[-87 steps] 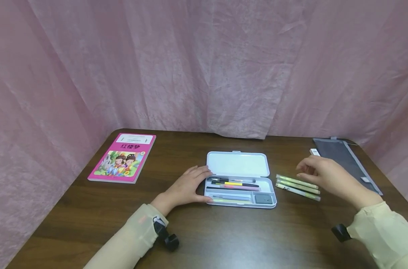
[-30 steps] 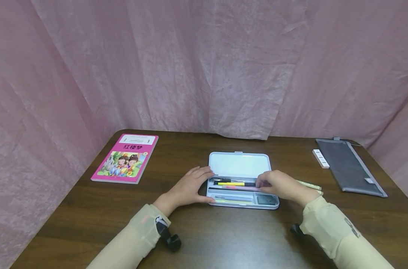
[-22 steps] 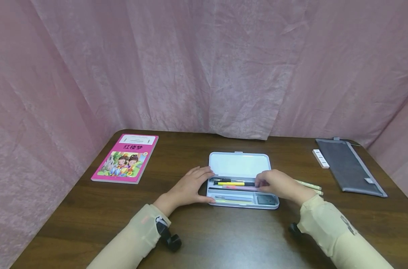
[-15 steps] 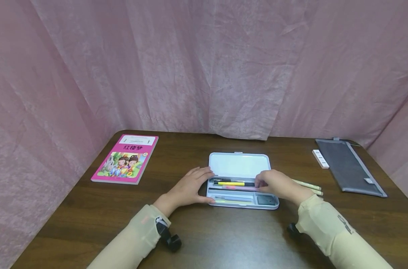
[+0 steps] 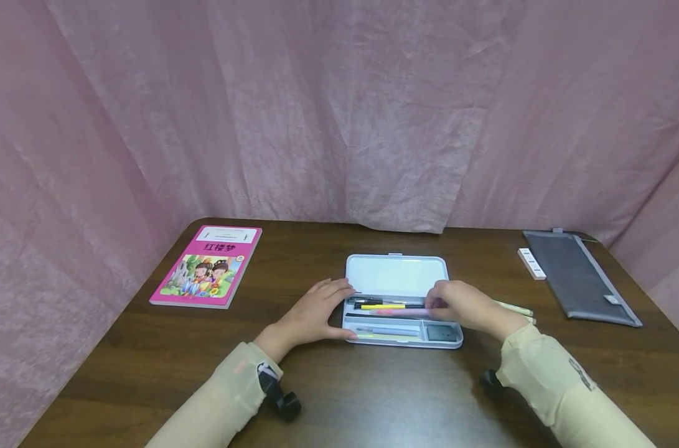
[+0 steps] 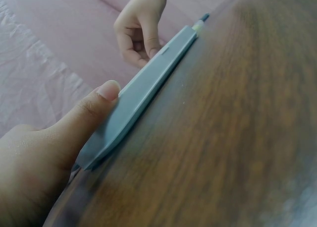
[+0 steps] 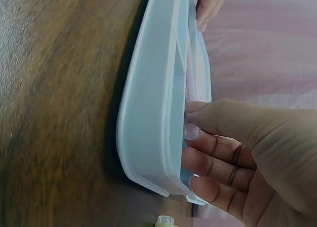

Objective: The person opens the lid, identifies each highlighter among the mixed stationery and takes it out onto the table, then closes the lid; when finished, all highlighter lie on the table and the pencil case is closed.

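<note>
A pale blue pencil case [image 5: 397,276] lies with its lid back, holding several pens. My left hand [image 5: 312,314] holds its left end, thumb at the front edge and fingers by the hinge; in the left wrist view the thumb [image 6: 89,108] lies along the front wall. My right hand [image 5: 467,306] reaches into the right end of the long compartment and pinches a pink pen [image 5: 398,312] near its clear end [image 7: 191,132]. Beside it lie a black-and-yellow pen [image 5: 383,306] and other black pens. The front compartments hold a pale blue pen [image 5: 388,331] and a dark grey eraser [image 5: 441,333].
Light green pens [image 5: 517,308] lie right of the case, partly hidden by the right hand. Farther right are a small white box [image 5: 532,264] and a grey mesh pouch [image 5: 580,277]. A pink book [image 5: 207,266] lies at the left; a pink curtain [image 5: 339,112] hangs behind the table.
My right hand has come left from above the light green pens into the case and grips the pink pen, which now shows slightly higher. My left hand has stayed at the case.
</note>
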`<state>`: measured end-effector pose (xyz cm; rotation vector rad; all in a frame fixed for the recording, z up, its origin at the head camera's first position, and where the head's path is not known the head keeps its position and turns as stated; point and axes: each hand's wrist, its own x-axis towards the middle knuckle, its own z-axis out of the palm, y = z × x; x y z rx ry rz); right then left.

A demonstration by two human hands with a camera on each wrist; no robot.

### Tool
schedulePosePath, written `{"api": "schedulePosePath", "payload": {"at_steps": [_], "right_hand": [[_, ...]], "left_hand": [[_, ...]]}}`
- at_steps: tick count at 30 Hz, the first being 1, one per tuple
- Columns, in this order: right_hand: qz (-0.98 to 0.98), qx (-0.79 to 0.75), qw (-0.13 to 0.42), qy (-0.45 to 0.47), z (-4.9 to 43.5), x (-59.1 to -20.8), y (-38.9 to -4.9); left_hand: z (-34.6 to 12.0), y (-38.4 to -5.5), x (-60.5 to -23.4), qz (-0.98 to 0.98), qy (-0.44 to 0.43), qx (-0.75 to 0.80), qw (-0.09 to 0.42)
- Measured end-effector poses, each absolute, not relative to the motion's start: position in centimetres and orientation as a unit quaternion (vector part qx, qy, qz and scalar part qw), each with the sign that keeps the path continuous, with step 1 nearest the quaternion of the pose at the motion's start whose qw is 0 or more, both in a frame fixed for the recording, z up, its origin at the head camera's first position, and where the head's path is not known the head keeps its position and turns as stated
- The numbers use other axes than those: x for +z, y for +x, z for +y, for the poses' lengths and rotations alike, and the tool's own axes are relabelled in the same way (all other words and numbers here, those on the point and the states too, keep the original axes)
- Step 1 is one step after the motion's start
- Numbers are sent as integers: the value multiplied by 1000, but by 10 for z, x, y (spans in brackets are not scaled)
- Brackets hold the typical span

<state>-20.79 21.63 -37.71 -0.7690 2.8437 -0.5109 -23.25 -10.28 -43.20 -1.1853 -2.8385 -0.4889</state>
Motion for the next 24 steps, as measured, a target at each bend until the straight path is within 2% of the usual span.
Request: {"api": "schedulePosePath", "payload": {"at_steps": [24], "right_hand": [[953,-196,-3,-231,238,-356,-188]], "left_hand": [[-103,-232,-430,-909,-386,-156,17]]}}
